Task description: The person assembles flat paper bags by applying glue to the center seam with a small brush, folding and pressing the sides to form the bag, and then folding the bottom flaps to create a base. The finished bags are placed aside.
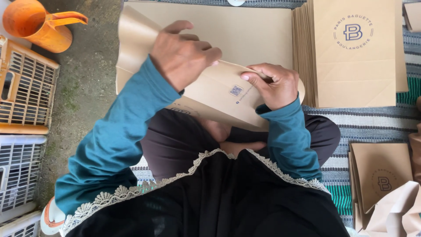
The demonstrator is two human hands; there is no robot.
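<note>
Hands, two, both the person's own, in teal sleeves.
- Left hand (182,52): fingers curled over the raised, bowed upper part of a brown paper sheet (219,90), knuckles up, pinching it down toward the fold.
- Right hand (272,85): fingers closed on the same sheet's folded edge, thumb pressed flat on the paper just beside the left fingertips.

Brown paper sheet, one in hand: lies across the person's lap and the stack beneath, curled up at its left end, bent over at its right. It carries one small square blue code mark with a short line of blue print beside it, near the middle between the hands.

Flat paper stack (245,30), one: plain tan sheets lying under the held sheet, far side of the hands.

Finished paper bags, upright pile (351,57), one pile, many bags packed edge to edge, right of the right hand; the front bag bears one round blue emblem, high and centred.

Second bag pile (379,175), one, lower right, with a fainter dark round emblem; crumpled pale paper (394,215) overlaps its corner.

Striped mat (372,120), one, grey, white and green bands.

Orange plastic jug (35,24), one, upper left on bare ground.

Plastic crates, three at the left edge: one orange crate (24,83), two white crates (17,171).
</note>
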